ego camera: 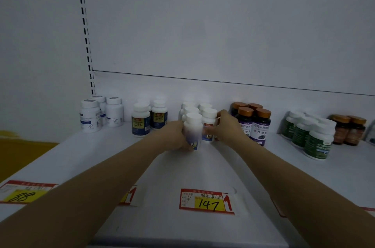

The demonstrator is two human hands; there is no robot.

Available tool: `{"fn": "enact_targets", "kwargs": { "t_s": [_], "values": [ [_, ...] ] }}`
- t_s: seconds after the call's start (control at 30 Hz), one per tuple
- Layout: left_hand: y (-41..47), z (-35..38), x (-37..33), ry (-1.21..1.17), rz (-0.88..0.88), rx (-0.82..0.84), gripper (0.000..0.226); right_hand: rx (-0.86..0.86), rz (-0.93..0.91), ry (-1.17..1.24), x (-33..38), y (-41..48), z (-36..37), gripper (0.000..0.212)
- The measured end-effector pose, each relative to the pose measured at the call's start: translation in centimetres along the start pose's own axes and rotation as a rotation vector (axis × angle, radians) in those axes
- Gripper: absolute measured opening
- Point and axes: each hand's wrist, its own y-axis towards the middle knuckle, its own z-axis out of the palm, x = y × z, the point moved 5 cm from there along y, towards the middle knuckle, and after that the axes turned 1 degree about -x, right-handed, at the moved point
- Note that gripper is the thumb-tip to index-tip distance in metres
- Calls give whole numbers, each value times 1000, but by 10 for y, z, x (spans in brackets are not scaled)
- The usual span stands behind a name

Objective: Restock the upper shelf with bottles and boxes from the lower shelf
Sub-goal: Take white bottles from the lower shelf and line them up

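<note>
White bottle (192,126) with a white cap and a purple-tinted label stands at the centre of the frame, at the front of a cluster on the shelf (203,170). The left hand (174,136) grips it, fingers wrapped round its lower body. Just to the right, the right hand (227,126) curls round the side of a second white bottle (209,119), which touches the first. More white-capped bottles (189,106) crowd close behind the pair, toward the white back panel (203,24).

Dark bottles with orange caps (257,126) stand tight against the right hand, hemming it in. To the left of centre stand blue-and-yellow labelled bottles (142,120), and further left plain white bottles (90,116) below a slotted upright (85,30). At the right of the frame stands a row of green-labelled bottles (316,142), then brown bottles (349,130). Price tags marked 147 (207,202) and 88 (24,193) line the shelf's front edge, low in the frame
</note>
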Motion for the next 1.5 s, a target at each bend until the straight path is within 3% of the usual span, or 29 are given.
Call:
{"fn": "enact_targets", "kwargs": {
  "t_s": [0.77, 1.07, 1.2, 1.5],
  "values": [
    [-7, -1, 2, 68, -2, -34, 58, 28, -54, -123, 8, -9, 1, 65],
    [-19, -9, 1, 369, -72, 23, 52, 185, -80, -484, 7, -26, -7, 42],
    [-33, -12, 4, 520, -118, 45, 38, 244, -143, -558, 9, -39, -15, 43],
    [-82, -12, -30, 600, -50, -2, 45, 253, -177, -661, 12, -89, -53, 42]
  ]
}}
